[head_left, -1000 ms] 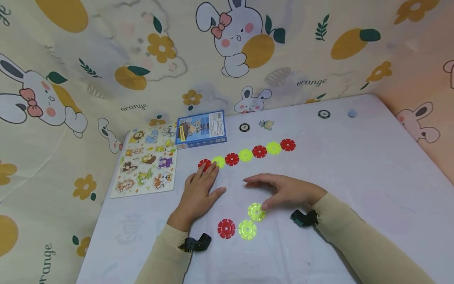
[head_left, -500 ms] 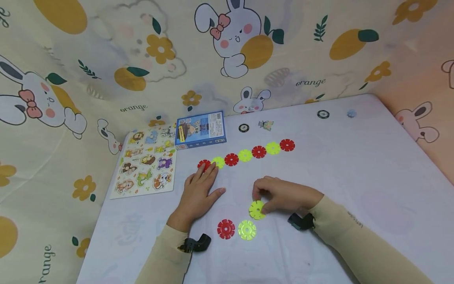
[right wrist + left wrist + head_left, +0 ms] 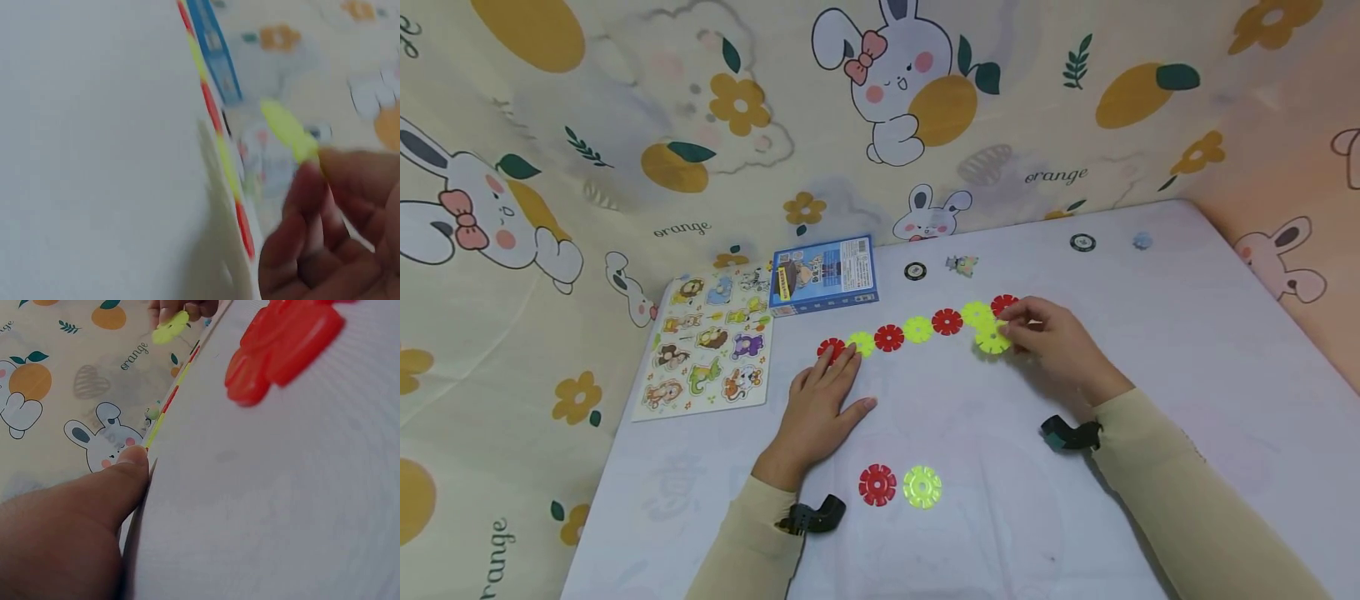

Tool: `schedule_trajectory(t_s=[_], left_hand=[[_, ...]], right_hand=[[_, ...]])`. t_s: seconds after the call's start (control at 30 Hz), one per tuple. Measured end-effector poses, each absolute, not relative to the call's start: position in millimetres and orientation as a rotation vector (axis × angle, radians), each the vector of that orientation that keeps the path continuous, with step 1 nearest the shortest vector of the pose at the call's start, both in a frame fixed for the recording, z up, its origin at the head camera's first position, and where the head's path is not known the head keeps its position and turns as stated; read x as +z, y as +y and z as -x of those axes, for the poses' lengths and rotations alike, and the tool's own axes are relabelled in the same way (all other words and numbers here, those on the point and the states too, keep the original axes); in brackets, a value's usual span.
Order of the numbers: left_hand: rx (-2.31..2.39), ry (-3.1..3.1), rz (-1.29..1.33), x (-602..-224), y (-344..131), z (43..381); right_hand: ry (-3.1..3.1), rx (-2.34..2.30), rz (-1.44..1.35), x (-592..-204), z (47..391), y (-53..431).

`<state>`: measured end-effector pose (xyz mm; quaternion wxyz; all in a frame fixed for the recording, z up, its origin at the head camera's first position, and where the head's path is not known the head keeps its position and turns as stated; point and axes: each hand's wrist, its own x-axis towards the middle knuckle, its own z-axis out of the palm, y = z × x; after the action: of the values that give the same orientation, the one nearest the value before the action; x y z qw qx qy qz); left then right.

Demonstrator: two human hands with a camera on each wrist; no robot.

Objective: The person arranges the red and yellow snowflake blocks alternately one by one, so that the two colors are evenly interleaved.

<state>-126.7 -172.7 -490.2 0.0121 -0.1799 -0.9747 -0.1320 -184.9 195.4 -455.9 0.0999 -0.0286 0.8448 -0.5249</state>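
Note:
A row of notched plastic discs, red and yellow-green by turns, crosses the table; a red disc (image 3: 889,337) lies in it. My left hand (image 3: 822,408) rests flat with fingertips on the row's left end, partly hiding the red disc (image 3: 829,346) there. Between thumb and fingers my right hand (image 3: 1060,346) pinches a yellow-green disc (image 3: 992,337), which overlaps the row's right end in the head view. The right wrist view shows this pinched disc (image 3: 289,130) raised and tilted. Nearer the front lie a loose red disc (image 3: 877,485) and a loose yellow-green disc (image 3: 922,487).
An animal puzzle board (image 3: 707,342) lies at the left, with a blue box (image 3: 824,275) by its upper right corner. Farther back are two black round pieces, one (image 3: 915,272) near a small figure (image 3: 962,265), and a small blue piece (image 3: 1142,240).
My right hand has picked up the yellow-green disc from the front of the table and carried it up and right to the row's right end. My left hand has stayed put.

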Motion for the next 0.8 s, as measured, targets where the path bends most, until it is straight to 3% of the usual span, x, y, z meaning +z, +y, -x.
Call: schedule_trajectory(t_s=[0.23, 0.4, 0.5, 0.7, 0.8], left_hand=[[-0.419, -3.028, 0.561, -491.0, -172.8, 126.6], [-0.413, -3.029, 0.56, -491.7, -173.0, 126.8], [-0.421, -3.03, 0.559, -492.1, -173.4, 126.7], [-0.432, -3.028, 0.558, -493.1, -173.6, 127.2], [-0.429, -3.028, 0.559, -493.2, -173.2, 127.9]], right_hand=[[2.679, -1.586, -0.293, -463.5, 196.7, 241.3], [2.694, -1.598, -0.348, -467.6, 198.4, 249.7], [2.772, -1.46, -0.284, -466.7, 198.9, 246.6], [2.991, -0.801, 0.169, -465.9, 198.5, 236.6], [3.039, -0.642, 0.254, -466.6, 197.6, 234.8]])
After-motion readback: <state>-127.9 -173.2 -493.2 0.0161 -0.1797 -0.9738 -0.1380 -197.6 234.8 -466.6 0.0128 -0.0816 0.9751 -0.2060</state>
